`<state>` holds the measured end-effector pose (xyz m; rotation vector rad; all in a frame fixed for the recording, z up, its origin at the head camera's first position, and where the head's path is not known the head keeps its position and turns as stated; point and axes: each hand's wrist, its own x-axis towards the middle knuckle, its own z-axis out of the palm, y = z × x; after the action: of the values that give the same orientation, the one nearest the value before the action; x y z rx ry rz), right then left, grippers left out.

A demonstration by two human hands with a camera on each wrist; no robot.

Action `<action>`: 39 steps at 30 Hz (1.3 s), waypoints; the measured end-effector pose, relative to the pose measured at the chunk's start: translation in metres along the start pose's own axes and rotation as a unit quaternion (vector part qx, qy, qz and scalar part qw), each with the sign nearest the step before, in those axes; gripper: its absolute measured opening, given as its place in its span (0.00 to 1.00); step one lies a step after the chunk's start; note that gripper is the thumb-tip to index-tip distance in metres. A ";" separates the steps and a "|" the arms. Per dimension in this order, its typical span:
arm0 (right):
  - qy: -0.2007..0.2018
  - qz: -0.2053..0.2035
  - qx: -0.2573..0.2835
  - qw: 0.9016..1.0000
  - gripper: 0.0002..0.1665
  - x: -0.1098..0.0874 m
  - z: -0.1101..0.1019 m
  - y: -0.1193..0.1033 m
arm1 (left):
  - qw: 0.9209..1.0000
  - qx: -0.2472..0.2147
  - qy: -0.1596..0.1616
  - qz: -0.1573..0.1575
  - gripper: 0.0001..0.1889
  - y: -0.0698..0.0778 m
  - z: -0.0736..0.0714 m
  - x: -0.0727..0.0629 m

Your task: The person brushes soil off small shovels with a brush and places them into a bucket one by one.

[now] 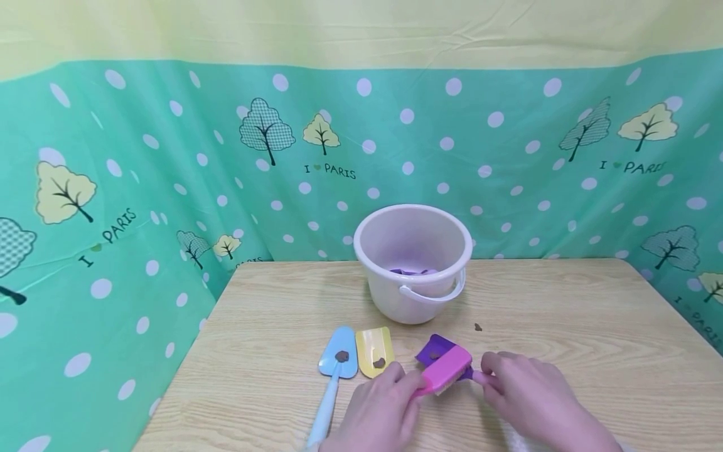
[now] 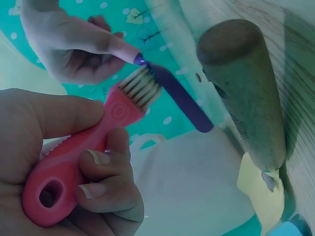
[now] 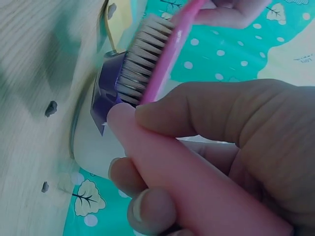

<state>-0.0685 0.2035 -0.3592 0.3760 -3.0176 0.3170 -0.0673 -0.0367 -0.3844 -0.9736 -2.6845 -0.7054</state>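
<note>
My left hand (image 1: 377,408) grips the handle of a pink brush (image 1: 449,370), its fingers curled round it in the left wrist view. My right hand (image 1: 533,389) holds the light pink handle (image 3: 172,172) of a small toy shovel with a purple blade (image 1: 435,348). The brush's pale bristles (image 3: 145,59) lie over the base of that blade, near the handle. A small brown lump shows on the purple blade. Left of it lie a yellow shovel (image 1: 373,342) and a light blue shovel (image 1: 339,342), each with a brown lump on its blade.
Behind the hands stands a white bucket (image 1: 390,295) with purple pieces inside, its handle hanging in front. A brown crumb (image 1: 478,327) lies on the wooden table (image 1: 271,314) right of the bucket. Patterned green curtain (image 1: 407,138) surrounds the table's back and sides.
</note>
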 end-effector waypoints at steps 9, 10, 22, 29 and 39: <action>-0.014 -0.003 -0.008 1.000 0.15 -0.001 -0.003 0.002 | 0.999 -0.014 -0.019 -0.023 0.11 -0.002 0.002 -0.001; -0.014 -0.005 -0.009 1.000 0.15 -0.001 -0.003 0.002 | 0.999 -0.015 -0.021 -0.026 0.11 -0.002 0.002 -0.001; -0.032 0.003 -0.014 0.999 0.15 -0.002 -0.004 0.001 | 0.998 -0.019 -0.040 -0.049 0.10 -0.003 0.002 0.000; -0.032 0.004 -0.017 0.999 0.14 -0.003 -0.007 0.002 | 0.997 -0.012 -0.040 -0.072 0.10 -0.004 0.002 0.001; -0.007 -0.016 -0.029 0.999 0.17 -0.008 -0.007 0.006 | 0.996 0.009 -0.027 -0.080 0.08 -0.006 0.006 0.001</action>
<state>-0.0616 0.2127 -0.3545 0.4231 -3.0226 0.2256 -0.0718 -0.0372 -0.3912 -0.7915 -2.8342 -0.6936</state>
